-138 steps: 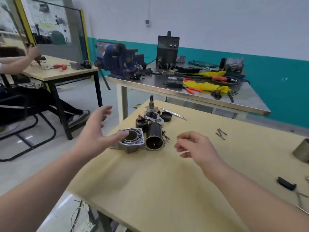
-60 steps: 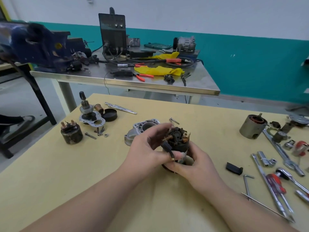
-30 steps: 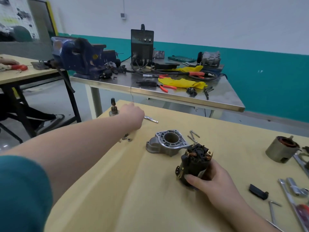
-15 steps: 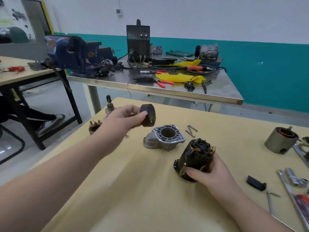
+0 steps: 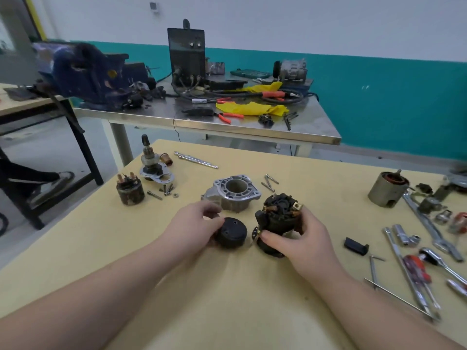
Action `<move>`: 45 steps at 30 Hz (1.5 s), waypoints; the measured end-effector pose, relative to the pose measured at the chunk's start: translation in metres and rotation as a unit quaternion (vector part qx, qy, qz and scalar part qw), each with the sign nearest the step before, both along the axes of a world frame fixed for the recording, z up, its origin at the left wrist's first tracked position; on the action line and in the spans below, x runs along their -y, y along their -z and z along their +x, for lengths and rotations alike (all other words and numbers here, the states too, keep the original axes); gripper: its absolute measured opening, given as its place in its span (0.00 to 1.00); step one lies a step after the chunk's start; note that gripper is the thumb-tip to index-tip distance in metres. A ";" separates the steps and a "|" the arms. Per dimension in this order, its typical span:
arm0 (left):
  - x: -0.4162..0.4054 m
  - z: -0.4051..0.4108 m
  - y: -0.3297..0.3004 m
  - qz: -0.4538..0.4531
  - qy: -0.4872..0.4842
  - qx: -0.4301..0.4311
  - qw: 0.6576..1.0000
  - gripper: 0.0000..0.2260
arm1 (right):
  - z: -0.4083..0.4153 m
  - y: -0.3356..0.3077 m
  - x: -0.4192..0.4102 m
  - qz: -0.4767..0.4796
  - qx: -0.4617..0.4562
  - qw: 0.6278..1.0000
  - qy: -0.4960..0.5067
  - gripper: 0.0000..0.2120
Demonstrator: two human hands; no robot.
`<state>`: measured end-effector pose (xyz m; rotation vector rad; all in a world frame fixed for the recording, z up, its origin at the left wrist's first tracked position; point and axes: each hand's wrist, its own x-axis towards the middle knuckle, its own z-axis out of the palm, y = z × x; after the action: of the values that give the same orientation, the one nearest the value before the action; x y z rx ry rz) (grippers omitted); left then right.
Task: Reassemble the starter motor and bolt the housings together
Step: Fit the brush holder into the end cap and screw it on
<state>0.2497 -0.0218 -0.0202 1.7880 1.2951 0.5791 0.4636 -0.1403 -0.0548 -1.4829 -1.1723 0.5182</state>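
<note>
Both hands are low over the yellow worktable [image 5: 126,248], each busy with a black part. With my left hand [image 5: 194,223] I hold the black end cap [image 5: 231,232], fingers curled round its far edge while it sits on the tabletop, its flat face with small holes turned up. With my right hand [image 5: 300,238] I grip the black motor body [image 5: 278,221], thumb across its near side and fingers wrapped behind; it stands roughly upright with the brush assembly and copper-coloured tabs showing on top. Cap and body sit just beside each other, not touching as far as I can tell. Just behind them rests the grey aluminium housing [image 5: 233,193], its round bore facing up, with a few long bolts [image 5: 269,181] lying near its right side. Farther left stand the solenoid [image 5: 129,190], a metal plate with an upright shaft [image 5: 151,165], and some small screws [image 5: 165,190] between them and the housing. A thin rod [image 5: 195,160] lies toward the far edge. On my right are a metal cylinder [image 5: 388,188], a small black block [image 5: 355,246], wrenches, sockets and a red-handled screwdriver [image 5: 417,270]. Beyond, a steel bench [image 5: 252,127] carries a blue vise [image 5: 86,74] and a black box [image 5: 186,54].
</note>
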 end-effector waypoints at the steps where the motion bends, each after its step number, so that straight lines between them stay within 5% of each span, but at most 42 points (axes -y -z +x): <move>1: 0.001 0.000 0.000 0.141 0.020 -0.090 0.986 0.09 | -0.002 -0.001 0.002 0.009 0.016 1.000 -0.001 0.28; 2: 0.002 0.002 0.001 0.251 0.044 -0.113 0.960 0.10 | -0.003 -0.002 0.004 0.017 0.030 0.999 -0.003 0.29; 4: 0.013 0.005 0.002 0.316 0.091 0.013 0.944 0.13 | -0.006 -0.004 0.007 0.029 0.051 0.998 -0.011 0.29; 6: 0.031 0.012 0.004 0.166 0.128 0.213 0.954 0.17 | -0.009 -0.006 0.008 0.038 0.073 0.996 -0.017 0.28; 8: 0.045 0.024 0.010 0.057 0.172 0.296 0.938 0.21 | -0.010 -0.008 0.010 0.050 0.083 0.995 -0.017 0.27; 15: 0.057 0.028 0.021 0.051 0.152 0.403 0.901 0.20 | -0.010 -0.009 0.010 0.062 0.076 0.994 -0.043 0.27; 20: 0.058 0.017 0.023 0.268 0.052 0.314 0.909 0.07 | -0.012 -0.006 0.007 0.066 0.089 0.993 -0.044 0.33; 30: 0.057 0.016 0.029 0.362 0.076 0.227 0.901 0.07 | -0.010 -0.001 0.005 0.080 0.066 0.994 -0.017 0.37; 37: 0.061 0.015 0.026 0.343 0.083 0.209 0.912 0.07 | -0.010 -0.003 0.005 0.095 0.069 0.993 -0.020 0.36; 45: 0.048 0.010 0.024 0.448 0.111 0.101 0.882 0.05 | -0.005 -0.001 0.002 0.016 0.036 0.996 -0.083 0.37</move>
<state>0.2598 -0.0700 -0.0443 2.4710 0.6709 1.3382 0.4589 -0.1420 -0.0537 -1.3935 -1.3627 0.5612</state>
